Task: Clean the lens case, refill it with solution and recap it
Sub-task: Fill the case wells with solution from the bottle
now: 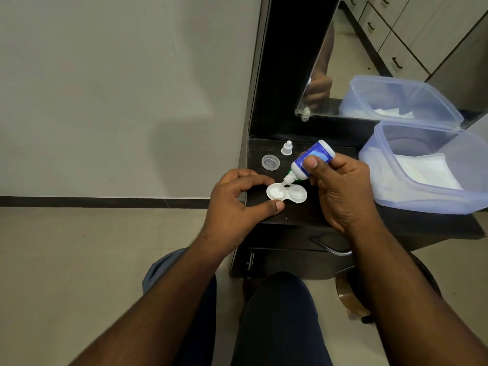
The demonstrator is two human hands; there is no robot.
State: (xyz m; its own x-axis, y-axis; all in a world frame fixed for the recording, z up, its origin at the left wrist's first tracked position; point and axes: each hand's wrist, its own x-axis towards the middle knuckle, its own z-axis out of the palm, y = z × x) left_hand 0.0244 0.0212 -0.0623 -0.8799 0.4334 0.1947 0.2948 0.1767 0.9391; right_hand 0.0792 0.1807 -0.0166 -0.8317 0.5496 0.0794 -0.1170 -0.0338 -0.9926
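A white two-well lens case [286,193] lies open on the dark tabletop [303,212]. My right hand [340,191] grips a blue-labelled solution bottle [311,161], tilted with its nozzle down over the case's left well. My left hand [237,204] rests at the case's left side, index finger and thumb pinching its left edge. The bottle's white cap [286,148] stands behind the case. A clear round lens-case cap [270,162] lies to the left of the bottle cap.
A translucent blue-tinted plastic box [427,191] with white tissue inside sits at the right of the table. A mirror [396,48] stands behind it and reflects it. The table's left edge runs close beside my left hand, with floor below.
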